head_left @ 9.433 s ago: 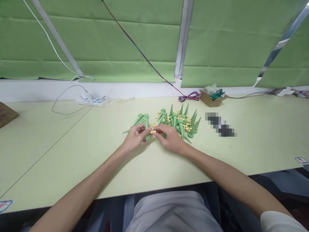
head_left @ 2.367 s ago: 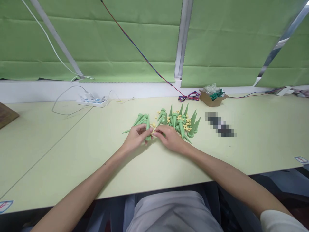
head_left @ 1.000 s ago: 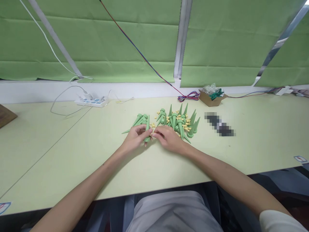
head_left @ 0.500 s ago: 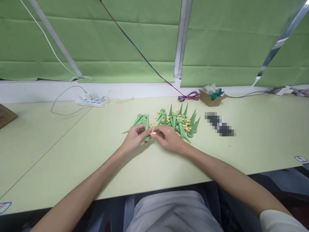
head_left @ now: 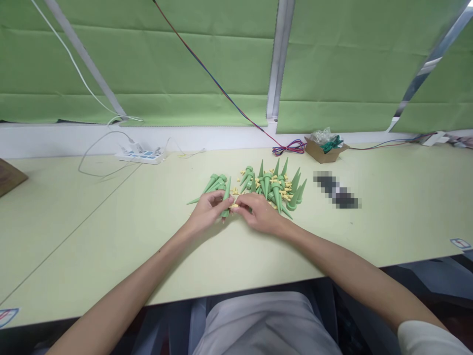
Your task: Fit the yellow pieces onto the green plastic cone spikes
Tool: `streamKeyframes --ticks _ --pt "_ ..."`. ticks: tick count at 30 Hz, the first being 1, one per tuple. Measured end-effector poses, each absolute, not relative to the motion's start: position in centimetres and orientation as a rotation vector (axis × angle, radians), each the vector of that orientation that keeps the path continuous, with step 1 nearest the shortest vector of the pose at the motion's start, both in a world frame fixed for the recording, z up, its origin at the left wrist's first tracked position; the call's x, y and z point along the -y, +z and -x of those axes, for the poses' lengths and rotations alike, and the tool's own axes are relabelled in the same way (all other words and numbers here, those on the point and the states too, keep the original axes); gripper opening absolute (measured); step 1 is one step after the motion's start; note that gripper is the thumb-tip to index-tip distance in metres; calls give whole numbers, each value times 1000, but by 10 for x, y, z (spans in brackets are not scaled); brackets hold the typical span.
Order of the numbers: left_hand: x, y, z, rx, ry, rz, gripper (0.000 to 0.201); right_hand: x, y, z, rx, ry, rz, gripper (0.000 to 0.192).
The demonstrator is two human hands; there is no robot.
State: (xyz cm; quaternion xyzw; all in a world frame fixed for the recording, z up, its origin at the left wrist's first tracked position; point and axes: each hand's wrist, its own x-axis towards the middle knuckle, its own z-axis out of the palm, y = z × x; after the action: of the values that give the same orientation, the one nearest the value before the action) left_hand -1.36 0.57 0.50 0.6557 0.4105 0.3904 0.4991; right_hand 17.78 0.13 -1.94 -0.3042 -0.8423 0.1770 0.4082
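From the head camera, two bare hands meet at the middle of the pale green tabletop (head_left: 111,231). The left hand (head_left: 207,213) pinches one green plastic cone-shaped spike (head_left: 225,196) between thumb and fingers, tip pointing away and up. The right hand (head_left: 258,212) is curled, its fingertips pinching a small yellow plastic piece (head_left: 235,205) right against the spike's lower end; whether the piece is already seated in the spike is too small to tell.

Just beyond the left hand lies a small cluster of green spikes (head_left: 213,184), roughly four or five, overlapping so the count is unsure. Beyond the right hand sits a larger heap of green spikes mixed with yellow pieces (head_left: 275,185), a dozen or more spikes; the yellow bits are too tiny and tangled to count.

Farther back stand one white power strip (head_left: 140,156), one open brown cardboard box (head_left: 325,150) with crumpled clear wrapping, and one coil of red and blue wire (head_left: 288,147). A pixelated dark patch (head_left: 337,191) hides something to the right. A brown board (head_left: 9,176) is cut off at the left edge.
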Motion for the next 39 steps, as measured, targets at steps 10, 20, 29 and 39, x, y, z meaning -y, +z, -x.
streamKeyframes --ticks 10,20,29,39 --pt "-6 4 16 -973 916 -1585 34 -1 -17 -177 2149 431 747 27" --pt "-6 4 16 -950 921 -1592 33 -1 -18 -177 2156 439 763 27" --pt "-6 4 15 -969 970 -1558 36 0 -18 -177 2052 481 831 20" --pt "-7 2 17 -1000 991 -1638 35 -3 -22 -176 2085 407 772 20"
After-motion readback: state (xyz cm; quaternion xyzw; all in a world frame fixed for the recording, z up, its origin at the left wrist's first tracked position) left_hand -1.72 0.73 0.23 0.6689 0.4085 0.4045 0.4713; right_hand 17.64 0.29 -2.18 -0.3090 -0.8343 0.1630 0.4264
